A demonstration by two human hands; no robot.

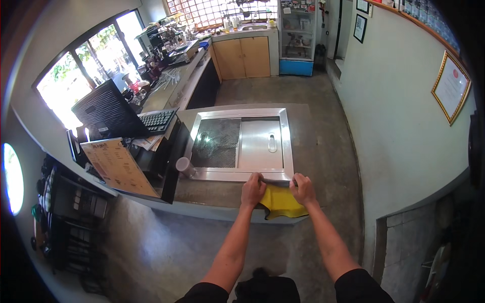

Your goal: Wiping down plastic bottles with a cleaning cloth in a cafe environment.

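A yellow cloth (283,200) with a dark edging hangs between my two hands at the near edge of the counter. My left hand (253,189) pinches its upper left corner, and my right hand (304,188) grips the upper right one. Along the top the cloth folds over and shows a grey side. Just beyond it lies a stainless steel frame (227,177) set on the concrete counter (212,194). Inside the frame are a dark perforated mat (216,144) on the left and a steel sliding lid (257,146) with a recessed handle on the right.
A lidded plastic cup (184,166) stands at the frame's near left corner. Left of it are a monitor (110,113), a keyboard (157,121) and a wooden menu board (119,164) bearing writing. A glass-door fridge (297,38) stands at the back; a wall (386,125) runs along the right.
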